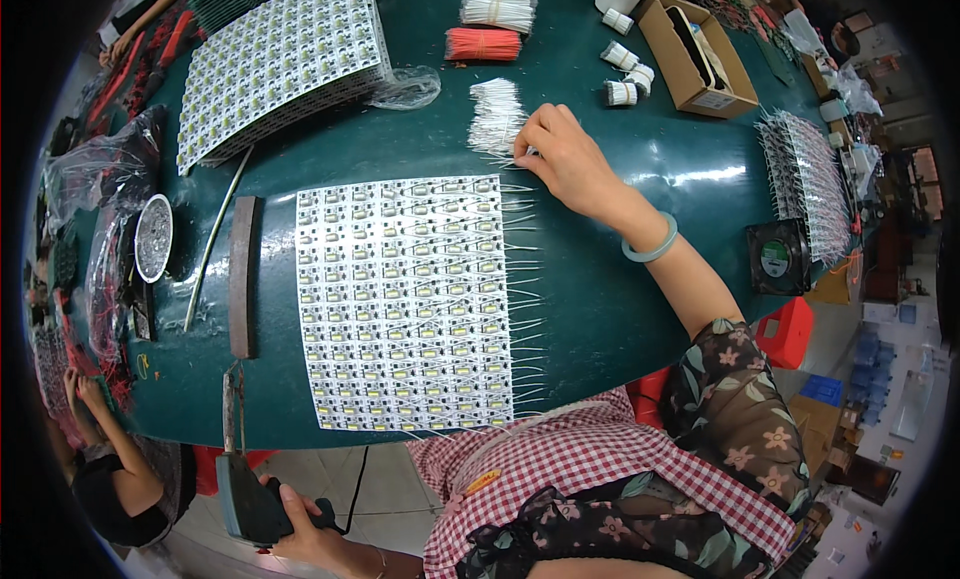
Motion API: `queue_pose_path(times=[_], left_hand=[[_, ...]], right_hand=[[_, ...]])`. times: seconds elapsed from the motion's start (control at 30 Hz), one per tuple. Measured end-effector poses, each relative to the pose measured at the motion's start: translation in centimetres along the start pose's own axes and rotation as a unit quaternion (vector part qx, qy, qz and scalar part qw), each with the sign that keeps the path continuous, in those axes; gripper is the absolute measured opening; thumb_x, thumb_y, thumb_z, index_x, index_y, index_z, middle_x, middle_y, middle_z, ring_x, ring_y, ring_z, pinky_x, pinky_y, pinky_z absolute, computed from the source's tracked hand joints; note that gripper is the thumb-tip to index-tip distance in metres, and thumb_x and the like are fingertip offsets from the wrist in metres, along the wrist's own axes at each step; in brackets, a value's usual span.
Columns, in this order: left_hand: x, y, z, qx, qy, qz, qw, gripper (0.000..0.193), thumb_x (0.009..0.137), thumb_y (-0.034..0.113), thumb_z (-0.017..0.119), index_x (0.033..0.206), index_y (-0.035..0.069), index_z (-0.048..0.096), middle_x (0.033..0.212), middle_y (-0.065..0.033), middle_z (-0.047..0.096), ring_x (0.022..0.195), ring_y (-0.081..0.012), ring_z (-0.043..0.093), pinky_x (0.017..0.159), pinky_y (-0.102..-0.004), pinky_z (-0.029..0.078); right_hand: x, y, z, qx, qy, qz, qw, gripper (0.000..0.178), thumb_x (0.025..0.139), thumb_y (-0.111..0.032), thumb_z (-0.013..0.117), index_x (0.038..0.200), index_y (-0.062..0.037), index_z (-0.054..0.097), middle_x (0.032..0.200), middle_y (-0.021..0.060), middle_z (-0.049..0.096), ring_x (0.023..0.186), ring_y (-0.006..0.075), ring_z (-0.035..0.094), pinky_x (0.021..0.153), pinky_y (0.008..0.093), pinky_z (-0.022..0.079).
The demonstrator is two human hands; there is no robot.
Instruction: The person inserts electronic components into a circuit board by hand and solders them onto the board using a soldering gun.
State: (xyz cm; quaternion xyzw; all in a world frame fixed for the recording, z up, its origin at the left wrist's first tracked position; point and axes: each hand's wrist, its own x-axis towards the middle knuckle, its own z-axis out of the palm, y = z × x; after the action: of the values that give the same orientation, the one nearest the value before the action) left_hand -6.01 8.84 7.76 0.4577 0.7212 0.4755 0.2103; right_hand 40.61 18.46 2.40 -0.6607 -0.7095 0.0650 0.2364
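Observation:
A white sheet of small LED circuit boards (405, 309) lies flat on the green table, with thin white wires running across its right half and sticking out past its right edge. My left hand (300, 529) grips a soldering gun (250, 504) below the table's front edge, its tip pointing up beside the sheet. Just beyond the sheet's far right corner, my right hand (560, 159) is closed in a pinch at the edge of a loose pile of white wires (495, 117). White wire ends show at its fingertips.
Stacked LED sheets (285, 64) stand at the far left. Nearer are a dark bar (243, 279), a thin rod (215, 244) and a round dish (154, 239). Red wires (483, 45), a cardboard box (695, 59) and a small fan (778, 257) lie around; another person (125, 479) sits at left.

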Motion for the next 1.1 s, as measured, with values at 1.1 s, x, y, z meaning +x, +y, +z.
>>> queue_pose_path(times=[1.1], left_hand=[[-0.8, 0.1, 1.2, -0.082, -0.027, 0.004, 0.996, 0.031, 0.083, 0.006, 0.072, 0.109, -0.009, 0.064, 0.095, -0.0126, 0.068, 0.049, -0.0078, 0.045, 0.043, -0.0214, 0.033]], right_hand=[[0.8, -0.7, -0.7, -0.067, -0.024, -0.069, 0.995, 0.007, 0.083, 0.002, 0.055, 0.089, 0.0007, 0.051, 0.083, 0.0203, 0.058, 0.079, 0.0373, 0.058, 0.071, 0.0447, 0.044]])
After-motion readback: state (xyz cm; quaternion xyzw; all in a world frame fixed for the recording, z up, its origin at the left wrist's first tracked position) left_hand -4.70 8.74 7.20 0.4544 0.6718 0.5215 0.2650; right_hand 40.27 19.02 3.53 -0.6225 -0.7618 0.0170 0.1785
